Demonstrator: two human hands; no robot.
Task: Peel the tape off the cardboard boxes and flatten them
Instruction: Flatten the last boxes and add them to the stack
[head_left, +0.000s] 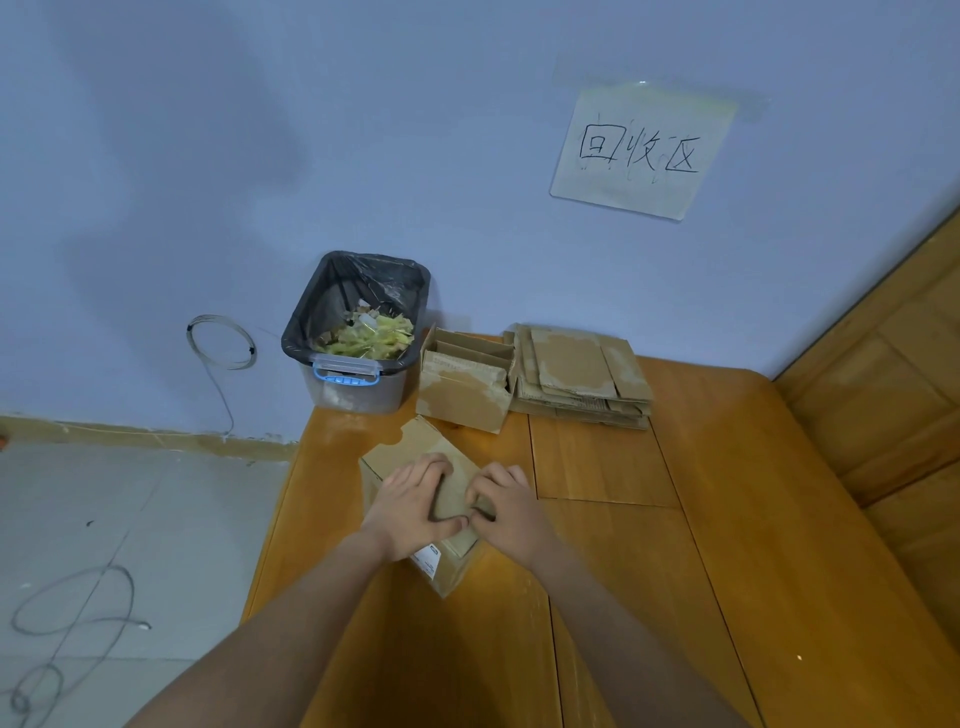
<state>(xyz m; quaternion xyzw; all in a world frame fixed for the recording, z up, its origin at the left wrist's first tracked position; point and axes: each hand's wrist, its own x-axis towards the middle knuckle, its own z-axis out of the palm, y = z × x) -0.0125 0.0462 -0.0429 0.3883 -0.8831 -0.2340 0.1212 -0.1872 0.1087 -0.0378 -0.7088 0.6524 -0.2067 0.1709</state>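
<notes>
Left hand (415, 506) flat on box (415, 452) | right hand (506, 512) pinching its top | table edge (270, 525) left

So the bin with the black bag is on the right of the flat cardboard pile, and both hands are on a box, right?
Not quite. The head view shows the bin with the black bag on the left of the flat cardboard pile, with an open box between them. The rest is right: the left hand and right hand are both on a box.
</notes>
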